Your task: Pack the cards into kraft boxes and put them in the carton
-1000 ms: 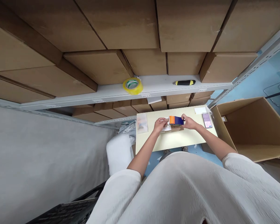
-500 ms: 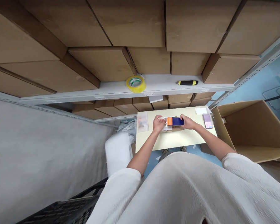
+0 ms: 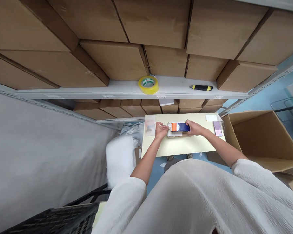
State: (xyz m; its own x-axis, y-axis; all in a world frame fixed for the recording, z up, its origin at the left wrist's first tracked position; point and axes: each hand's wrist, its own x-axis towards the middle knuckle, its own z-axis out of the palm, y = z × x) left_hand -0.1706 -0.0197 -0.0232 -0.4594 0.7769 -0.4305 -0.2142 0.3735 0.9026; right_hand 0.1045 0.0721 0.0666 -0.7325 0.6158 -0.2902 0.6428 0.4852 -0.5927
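Note:
A small flat blue-and-orange box (image 3: 182, 127) is held above the yellow table (image 3: 166, 150). My right hand (image 3: 194, 127) grips its blue right end, thumb on top. At the opposite end, by the orange band, my left hand (image 3: 161, 130) has its fingertips pinched on a small whitish part; the exact grip is too small to make out. Beneath the blue-and-orange box lies a white-and-brown carton (image 3: 175, 134), partly covered by it.
A phone (image 3: 218, 129) and white paper (image 3: 211, 118) lie at the table's right; a clear plastic sleeve (image 3: 150, 125) lies left. Yellow tape (image 3: 148, 85) and a utility knife (image 3: 201, 87) sit on the shelf. A big open carton (image 3: 263, 136) stands right, white foam wrap (image 3: 119, 159) left.
My left hand has shifted slightly left, toward the box's outer end, and more white shows there. The right hand keeps its grip. The camera view has tilted a little.

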